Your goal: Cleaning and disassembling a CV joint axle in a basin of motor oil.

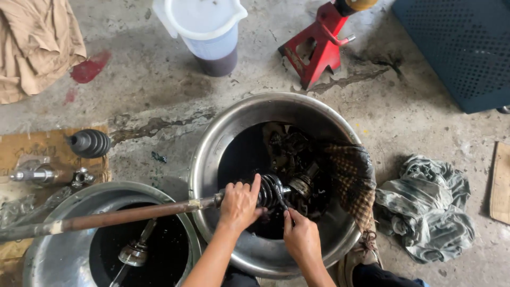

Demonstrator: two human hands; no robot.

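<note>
In the head view, the left hand (pixel 240 204) wraps around the ribbed black rubber boot (pixel 270 190) of a drive axle shaft (pixel 117 217), fingers closed over the boot's near end. The shaft runs left across the rim of a smaller steel basin (pixel 56 212) at the lower left and is cut off by the frame's left edge. The right hand (pixel 300 237) pinches a thin dark tool (pixel 281 199) against the boot; its tip is hard to make out. Both work over a large steel basin (pixel 212 143) on the concrete floor, holding dark liquid and greasy parts that blur together. A checked rag (pixel 350 178) drapes over its right rim. A funnel-like piece (pixel 135 250) sits half sunk in the smaller basin.
</note>
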